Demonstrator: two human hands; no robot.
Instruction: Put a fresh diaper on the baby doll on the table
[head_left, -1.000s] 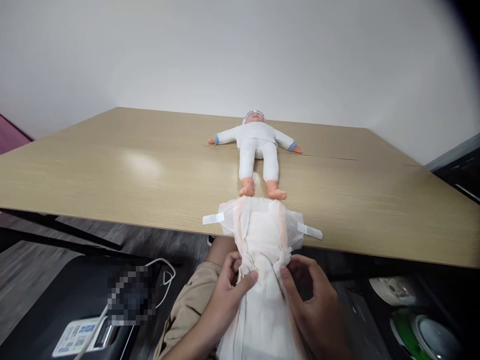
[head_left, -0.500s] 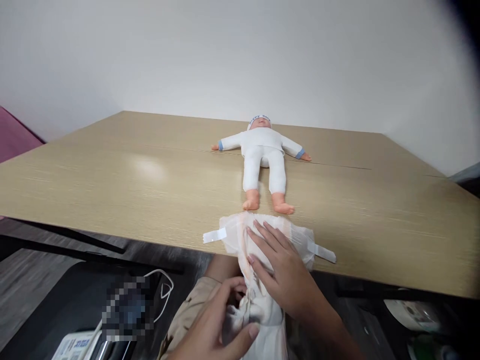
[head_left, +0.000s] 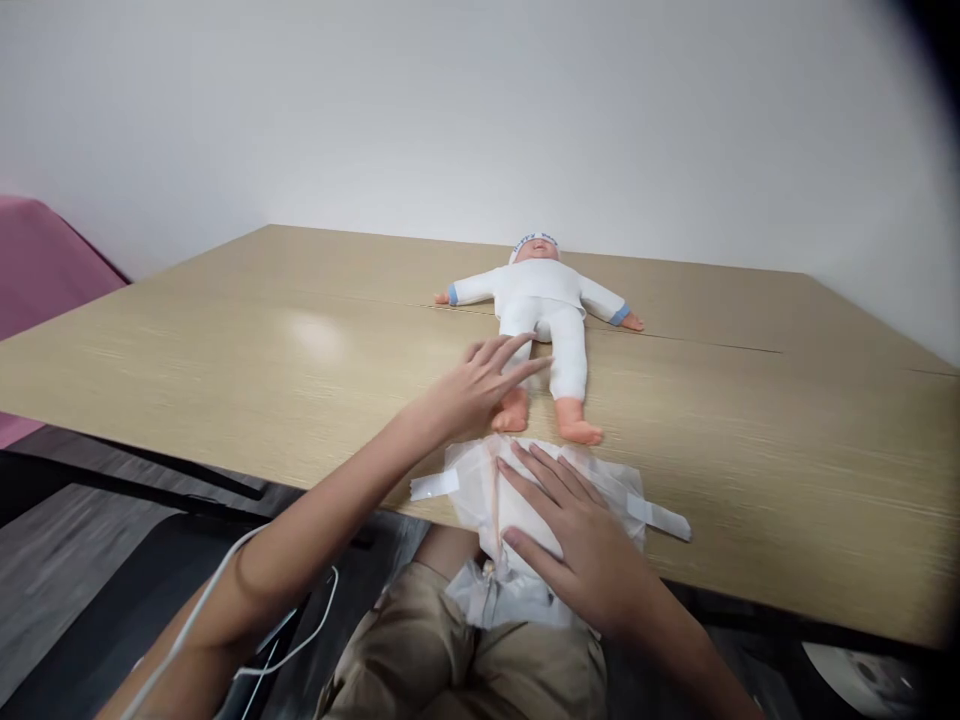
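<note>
**Head view: doll lies straight ahead of the diaper, left hand nearer to it**

Head camera looks down a wide light-wood surface [head_left: 225,360] that fills the middle of the frame, with a pale wall behind it and a pink seat at the far left edge. No container shows here, so nothing is held in one.

On the surface lies a baby doll [head_left: 544,300] in a white suit with blue cuffs, on its back, arms spread. Its long axis runs directly away from the person: head at the far end, bare feet toward the near edge. The feet are just beyond the diaper [head_left: 480,480], nearly touching its far rim.

That white diaper is opened out at the near edge of the surface, its tape tabs sticking out to either side, its near end hanging off over the person's lap in tan trousers.

The left hand [head_left: 472,385] is stretched forward with fingers spread and empty, its fingertips over the doll's near leg; whether they touch it I cannot tell. It is the nearer hand to the doll. The right hand [head_left: 577,530] lies flat, fingers splayed, pressing on the diaper's middle.

A thin white cable [head_left: 225,570] runs along the left forearm.
</note>
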